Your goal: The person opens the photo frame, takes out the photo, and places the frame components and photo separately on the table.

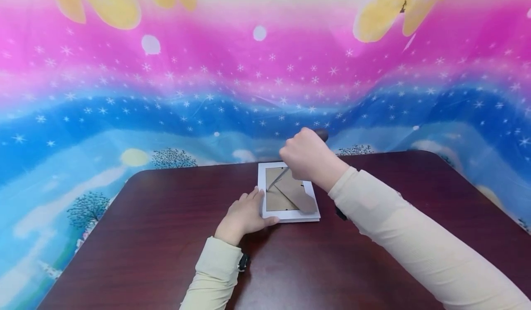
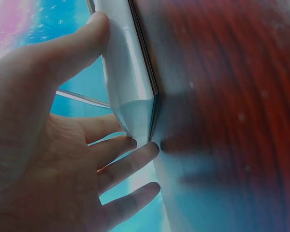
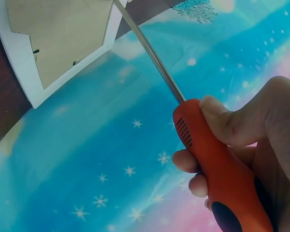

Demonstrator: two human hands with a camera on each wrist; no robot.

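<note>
A white picture frame [image 1: 304,217] lies face down on the table, its brown backing board [image 1: 274,201] held by small dark tabs [image 1: 286,209]. A flat brown stand leg [image 1: 304,199] slants over the board. My left hand [image 1: 244,213] rests at the near left corner, thumb along the near edge, fingers spread beside the left side. My right hand [image 1: 309,155] grips a screwdriver [image 3: 217,169] by its orange and black handle, thumb lying along it. Its metal shaft [image 1: 278,178] slants down to the left, the tip at the board's left edge by a tab.
The dark reddish wooden table [image 1: 166,227] has rounded far corners. Right behind it hangs a pink and blue cloth [image 1: 232,84] with snowflakes and trees. A dark wrist strap [image 1: 243,261] sits at the left cuff.
</note>
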